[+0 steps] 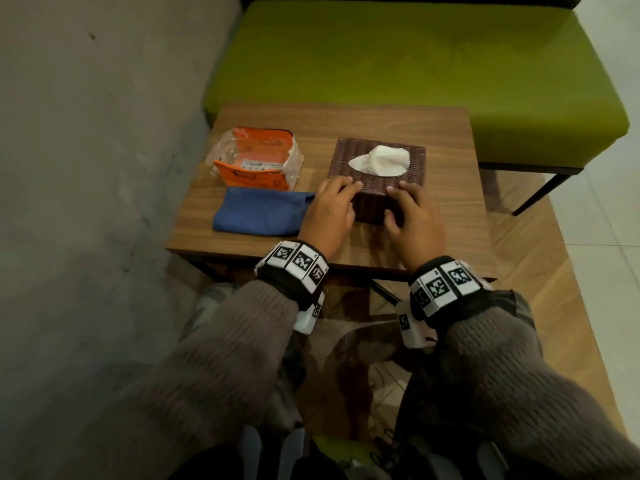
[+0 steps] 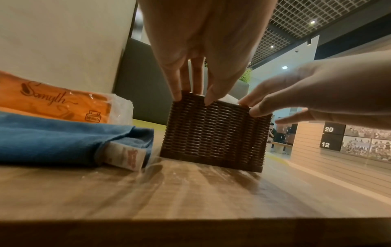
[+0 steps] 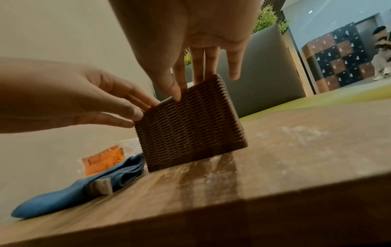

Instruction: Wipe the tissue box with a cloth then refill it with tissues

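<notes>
We rest our left hand [image 1: 329, 209] and right hand [image 1: 412, 216] on the near top edge of the brown wicker tissue box [image 1: 377, 168], fingers fairly straight, thumbs against its front. Left of the box lie the blue cloth [image 1: 259, 211] and orange tissue pack [image 1: 256, 157].

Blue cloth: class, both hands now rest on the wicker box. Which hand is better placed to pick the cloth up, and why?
Left. The left hand sits beside the blue cloth, which lies left of the tissue box; the right hand would have to cross over.
</notes>
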